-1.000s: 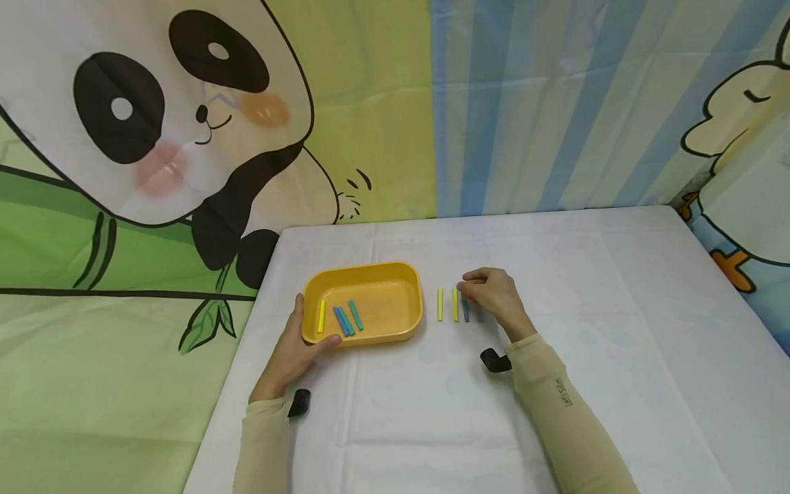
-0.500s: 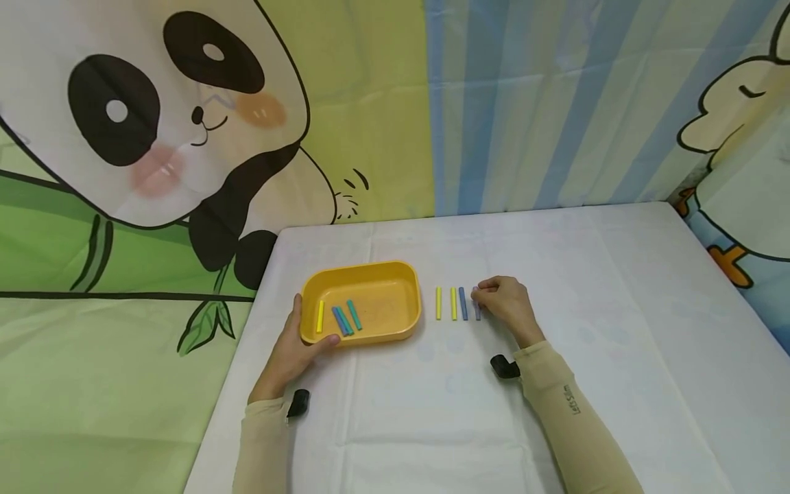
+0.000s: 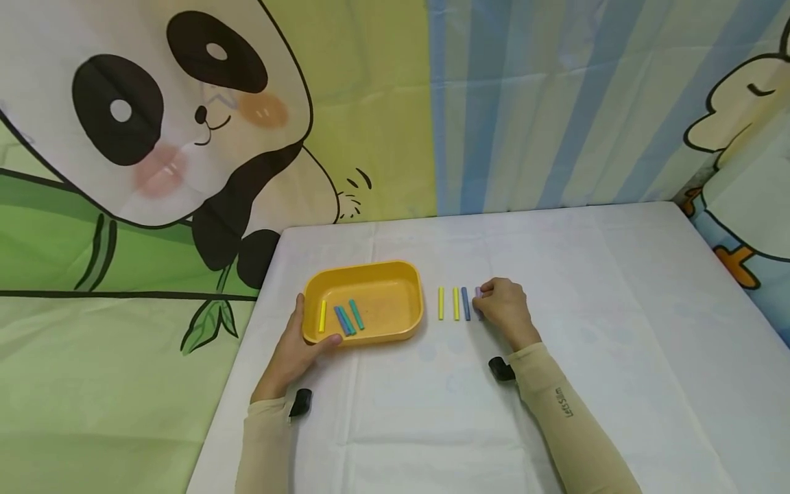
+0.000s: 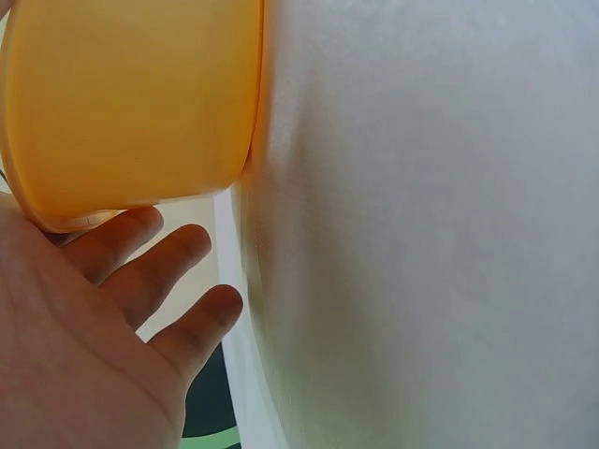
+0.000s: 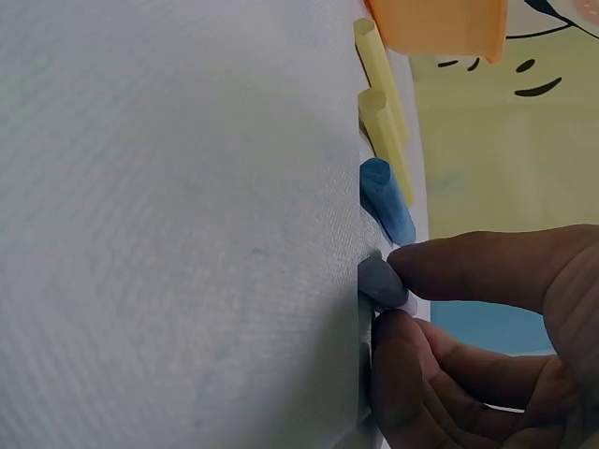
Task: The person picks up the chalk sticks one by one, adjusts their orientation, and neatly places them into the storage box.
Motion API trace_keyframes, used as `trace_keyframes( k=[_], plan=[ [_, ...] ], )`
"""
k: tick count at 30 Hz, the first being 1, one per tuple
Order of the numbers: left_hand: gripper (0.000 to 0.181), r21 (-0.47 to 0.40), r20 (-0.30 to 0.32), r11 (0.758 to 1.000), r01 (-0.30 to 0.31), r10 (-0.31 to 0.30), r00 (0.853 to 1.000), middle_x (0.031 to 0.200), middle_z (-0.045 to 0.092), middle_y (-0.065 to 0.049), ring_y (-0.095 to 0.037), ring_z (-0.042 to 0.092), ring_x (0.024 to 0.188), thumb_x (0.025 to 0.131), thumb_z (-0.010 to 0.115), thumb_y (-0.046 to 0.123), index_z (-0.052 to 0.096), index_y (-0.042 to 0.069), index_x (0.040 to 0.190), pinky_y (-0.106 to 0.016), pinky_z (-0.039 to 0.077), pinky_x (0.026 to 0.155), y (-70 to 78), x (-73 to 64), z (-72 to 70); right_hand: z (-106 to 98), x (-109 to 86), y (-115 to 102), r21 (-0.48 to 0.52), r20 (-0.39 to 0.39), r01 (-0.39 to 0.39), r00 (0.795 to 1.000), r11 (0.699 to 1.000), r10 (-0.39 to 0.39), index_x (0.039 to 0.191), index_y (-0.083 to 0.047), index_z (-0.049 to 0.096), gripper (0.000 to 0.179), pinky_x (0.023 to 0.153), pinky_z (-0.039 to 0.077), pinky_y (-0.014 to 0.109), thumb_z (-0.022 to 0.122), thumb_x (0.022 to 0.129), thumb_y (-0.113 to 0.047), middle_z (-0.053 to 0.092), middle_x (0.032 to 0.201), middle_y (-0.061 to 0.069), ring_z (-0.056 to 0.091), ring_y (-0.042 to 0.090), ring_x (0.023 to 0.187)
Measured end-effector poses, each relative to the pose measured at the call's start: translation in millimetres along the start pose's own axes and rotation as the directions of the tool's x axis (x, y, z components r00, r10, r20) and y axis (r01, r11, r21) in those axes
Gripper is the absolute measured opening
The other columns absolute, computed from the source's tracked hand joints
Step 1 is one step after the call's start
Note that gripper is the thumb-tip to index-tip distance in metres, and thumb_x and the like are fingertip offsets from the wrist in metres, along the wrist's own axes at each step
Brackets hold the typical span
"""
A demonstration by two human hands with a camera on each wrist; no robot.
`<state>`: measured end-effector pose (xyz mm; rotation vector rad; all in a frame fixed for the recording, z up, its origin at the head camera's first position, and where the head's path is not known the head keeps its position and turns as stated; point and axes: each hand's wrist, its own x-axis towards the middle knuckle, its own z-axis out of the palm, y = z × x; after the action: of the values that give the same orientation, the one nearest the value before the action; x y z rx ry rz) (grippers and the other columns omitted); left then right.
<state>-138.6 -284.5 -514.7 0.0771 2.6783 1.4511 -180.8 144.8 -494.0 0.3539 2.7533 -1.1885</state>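
Note:
My left hand (image 3: pixel 295 353) holds the near-left corner of a yellow-orange plastic tray (image 3: pixel 404 336), thumb on the near rim and fingers along the left wall. Inside lie a yellow chalk stick (image 3: pixel 322 316), a blue-purple one (image 3: pixel 341 321) and two teal ones, one of them at the right (image 3: pixel 356 314). To the tray's right, two yellow chalk sticks (image 3: pixel 441 303) and a blue chalk stick (image 3: pixel 465 304) stand in a row of parallel sticks. At the row's right end my right hand (image 3: pixel 506 310) pinches a purple chalk stick (image 5: pixel 382 282) between thumb and fingers, partly hidden, low at the cloth.
A white cloth (image 3: pixel 420 425) covers the table, whose far edge meets a printed backdrop (image 3: pixel 382 123) with a panda and stripes. Black wrist cameras (image 3: pixel 500 369) hang at both sleeves.
My right hand has shifted rightward from over the blue chalk stick to the purple one at the row's end, then barely moved. My left hand and the tray stay put.

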Motion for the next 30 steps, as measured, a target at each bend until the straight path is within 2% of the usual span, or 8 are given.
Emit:
trace_keyframes(
  k=[5,13,19,24,30],
  plan=[
    [0.125,-0.007,0.002,1.0,-0.004,0.004,1.0,0.169,0.004,-0.001,-0.023,0.01,0.154,0.081,0.086,0.042,-0.011,0.038,0.16,-0.057,0.014,0.121,0.4,0.8,-0.6,-0.5,0.5,0.1,-0.019,-0.011,0.016,1.0,1.0,-0.016,0.114,0.003,0.069,0.032,0.07,0.056,0.036,0.07,0.086,-0.014,0.072,0.098,0.014,0.066,0.025,0.086],
    [0.124,-0.001,-0.001,1.0,-0.009,0.009,1.0,0.169,0.005,-0.002,-0.025,0.009,0.154,0.081,0.085,0.045,-0.011,0.04,0.159,-0.057,0.013,0.121,-1.0,0.7,-0.4,-2.0,-0.5,1.6,-0.01,-0.013,0.019,1.0,1.0,-0.019,0.112,0.003,0.071,0.032,0.072,0.056,0.037,0.069,0.084,-0.013,0.072,0.104,0.018,0.065,0.028,0.089],
    [0.126,0.005,-0.006,1.0,-0.007,0.007,1.0,0.169,0.005,-0.003,-0.025,0.009,0.154,0.08,0.085,0.046,-0.011,0.035,0.161,-0.058,0.013,0.121,-1.7,0.8,-0.2,-4.3,-0.9,2.1,0.017,-0.007,0.018,1.0,1.0,-0.018,0.111,0.002,0.072,0.032,0.07,0.054,0.035,0.068,0.083,-0.013,0.071,0.107,0.018,0.064,0.027,0.09],
    [0.125,0.009,-0.004,1.0,0.006,-0.006,1.0,0.169,0.005,-0.003,-0.026,0.01,0.154,0.08,0.085,0.048,-0.011,0.04,0.159,-0.059,0.014,0.121,0.4,0.6,0.0,-5.6,0.2,3.4,0.032,0.006,0.013,1.0,0.999,-0.013,0.111,0.002,0.072,0.032,0.07,0.053,0.033,0.069,0.083,-0.014,0.072,0.105,0.016,0.064,0.025,0.088],
    [0.126,0.019,-0.001,1.0,0.018,-0.018,1.0,0.169,0.004,-0.004,-0.028,0.01,0.154,0.079,0.085,0.05,-0.012,0.04,0.159,-0.06,0.014,0.12,1.0,0.6,0.0,-5.8,1.8,5.7,0.062,0.019,0.004,1.0,0.998,-0.006,0.111,0.0,0.072,0.031,0.069,0.053,0.031,0.07,0.083,-0.015,0.073,0.1,0.013,0.064,0.022,0.084]
  ],
)
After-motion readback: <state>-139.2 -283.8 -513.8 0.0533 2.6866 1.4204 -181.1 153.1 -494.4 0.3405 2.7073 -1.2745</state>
